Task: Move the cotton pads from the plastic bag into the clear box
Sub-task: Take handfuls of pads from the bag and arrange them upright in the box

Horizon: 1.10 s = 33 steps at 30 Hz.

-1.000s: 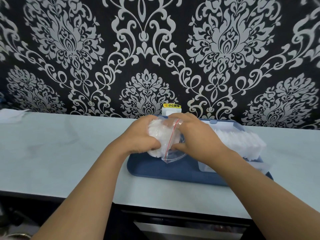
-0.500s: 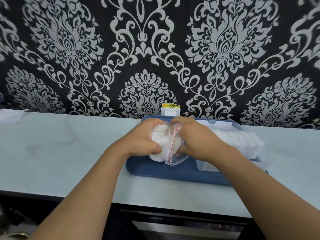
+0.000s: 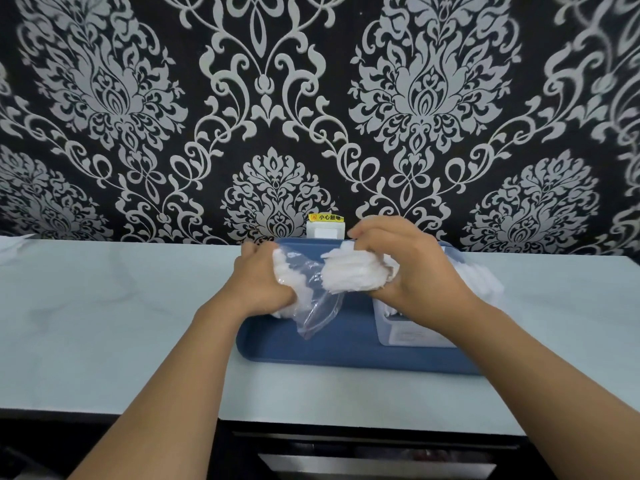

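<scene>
The left hand [image 3: 263,282] grips the plastic bag [image 3: 311,299]; just beside it, the right hand [image 3: 408,268] clutches a stack, apparently cotton pads [image 3: 353,275].

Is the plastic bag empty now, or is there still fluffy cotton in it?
Not empty. White cotton pads show through the plastic bag that the left hand grips.

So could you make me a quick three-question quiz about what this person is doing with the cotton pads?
1. True or false: the right hand grips a bunch of cotton pads.
2. What does the left hand hold? A) plastic bag B) blue tray C) clear box
3. What does the clear box stand on?

Key: 1 true; 2 A; 3 the blue tray.
</scene>
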Tool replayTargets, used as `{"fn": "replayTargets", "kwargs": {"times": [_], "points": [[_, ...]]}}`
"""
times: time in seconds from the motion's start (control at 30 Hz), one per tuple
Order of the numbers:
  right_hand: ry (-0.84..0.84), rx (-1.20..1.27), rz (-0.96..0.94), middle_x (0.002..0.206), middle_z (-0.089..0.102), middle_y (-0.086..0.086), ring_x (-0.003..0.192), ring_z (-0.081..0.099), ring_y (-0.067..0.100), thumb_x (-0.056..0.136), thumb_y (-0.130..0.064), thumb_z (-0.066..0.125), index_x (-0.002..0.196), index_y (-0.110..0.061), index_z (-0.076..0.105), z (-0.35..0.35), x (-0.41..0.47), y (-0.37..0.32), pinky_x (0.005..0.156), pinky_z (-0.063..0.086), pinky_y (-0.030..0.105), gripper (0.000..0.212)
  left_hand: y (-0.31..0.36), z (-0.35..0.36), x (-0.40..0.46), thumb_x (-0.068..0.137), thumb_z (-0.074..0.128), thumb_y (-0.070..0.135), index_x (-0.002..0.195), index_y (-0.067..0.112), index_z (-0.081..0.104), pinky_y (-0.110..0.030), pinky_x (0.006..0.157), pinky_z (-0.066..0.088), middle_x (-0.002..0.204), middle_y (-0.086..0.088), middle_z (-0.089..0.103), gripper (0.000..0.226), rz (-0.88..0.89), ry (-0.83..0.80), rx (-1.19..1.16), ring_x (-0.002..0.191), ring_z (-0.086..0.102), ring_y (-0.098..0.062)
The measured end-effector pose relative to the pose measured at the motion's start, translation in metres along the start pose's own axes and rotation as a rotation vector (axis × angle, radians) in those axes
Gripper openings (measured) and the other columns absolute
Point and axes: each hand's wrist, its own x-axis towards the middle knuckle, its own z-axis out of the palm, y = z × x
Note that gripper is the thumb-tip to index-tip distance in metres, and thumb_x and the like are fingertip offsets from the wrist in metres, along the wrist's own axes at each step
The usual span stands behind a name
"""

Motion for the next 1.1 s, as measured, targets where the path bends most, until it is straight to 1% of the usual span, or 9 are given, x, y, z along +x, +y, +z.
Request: {"fn": "replayTargets", "kwargs": {"times": [0.17,0.23,0.33,0.4,0.5,0.67,0.8,0.97,1.1], "points": [[0.063,0.080,0.143,0.108,0.070,-0.008,0.101,0.063,0.013,0.065,-0.018,0.094,0.096,-0.017,0.068,-0.014,-0.023,-0.003,0.085,0.052,0.032,0.041,0.014,-0.014,-0.021,0.061,0.090,0.029,0.159,0.034,0.004,-0.040,0.119,0.024,0.159,0.010,0.007,0.131,0.041,-0.097,0.211,0.151,0.005,-0.020],[0.083,0.182,0.305,0.097,0.072,-0.010,0.092,0.066,0.012,0.065,-0.026,0.095,0.097,-0.019,0.069,-0.018,-0.028,-0.010,0.078,0.054,0.029,0.042,0.027,-0.020,-0.030,0.067,0.088,0.041,0.159,0.036,0.013,-0.039,0.124,0.018,0.164,0.016,0.004,0.120,0.218,-0.018,0.086,0.153,0.003,-0.010],[0.114,0.611,0.512,0.097,0.077,-0.003,0.090,0.073,0.012,0.072,-0.016,0.090,0.105,-0.016,0.070,-0.022,-0.028,-0.019,0.072,0.056,0.023,0.039,0.065,-0.017,-0.049,0.074,0.067,0.064,0.147,0.040,0.043,-0.032,0.116,0.030,0.157,0.016,0.036,0.081,0.428,-0.017,-0.525,0.145,0.032,-0.002],[0.147,0.809,0.582,0.104,0.078,0.001,0.096,0.074,0.014,0.079,-0.010,0.082,0.115,-0.013,0.067,-0.021,-0.026,-0.020,0.077,0.057,0.024,0.039,0.095,0.003,-0.059,0.079,0.056,0.070,0.133,0.033,0.059,-0.035,0.104,0.046,0.139,0.007,0.060,0.065,0.356,-0.094,-0.915,0.132,0.055,-0.011],[0.156,0.820,0.624,0.113,0.075,0.005,0.107,0.072,0.018,0.088,-0.007,0.074,0.125,-0.013,0.062,-0.019,-0.021,-0.021,0.088,0.058,0.029,0.040,0.129,0.040,-0.066,0.099,0.045,0.058,0.113,0.017,0.072,-0.041,0.091,0.057,0.109,-0.007,0.077,0.050,0.098,-0.109,-1.207,0.104,0.073,-0.022],[0.271,0.896,0.673,0.107,0.074,-0.002,0.099,0.071,0.006,0.080,-0.015,0.067,0.122,-0.015,0.060,-0.011,-0.019,-0.028,0.077,0.055,0.019,0.043,0.143,0.066,-0.062,0.094,0.058,0.039,0.103,0.020,0.076,-0.040,0.092,0.056,0.100,-0.003,0.078,0.028,0.030,0.009,-1.356,0.099,0.074,-0.019],[0.553,0.887,0.730,0.080,0.070,-0.008,0.075,0.067,0.000,0.099,-0.026,0.060,0.105,-0.006,0.066,-0.011,-0.013,-0.038,0.064,0.051,0.014,0.022,0.155,0.081,-0.069,0.102,0.052,0.024,0.106,0.025,0.075,-0.041,0.100,0.055,0.106,0.007,0.077,0.024,0.151,0.207,-1.160,0.105,0.071,-0.012],[0.692,0.752,0.844,0.088,0.078,0.000,0.088,0.074,0.018,0.097,-0.011,0.055,0.092,-0.016,0.076,0.002,-0.018,-0.033,0.081,0.061,0.039,0.022,0.158,0.091,-0.079,0.098,0.062,0.027,0.105,0.029,0.075,-0.038,0.099,0.056,0.108,0.011,0.076,0.014,0.114,0.263,-1.194,0.106,0.071,-0.007],[0.662,0.690,0.856,0.095,0.076,-0.004,0.095,0.072,0.012,0.099,-0.010,0.052,0.098,-0.022,0.073,0.003,-0.015,-0.032,0.091,0.059,0.041,0.024,0.151,0.090,-0.072,0.098,0.060,0.017,0.107,0.030,0.075,-0.035,0.089,0.061,0.104,0.007,0.078,0.022,0.080,0.148,-1.228,0.098,0.075,-0.010]]}}
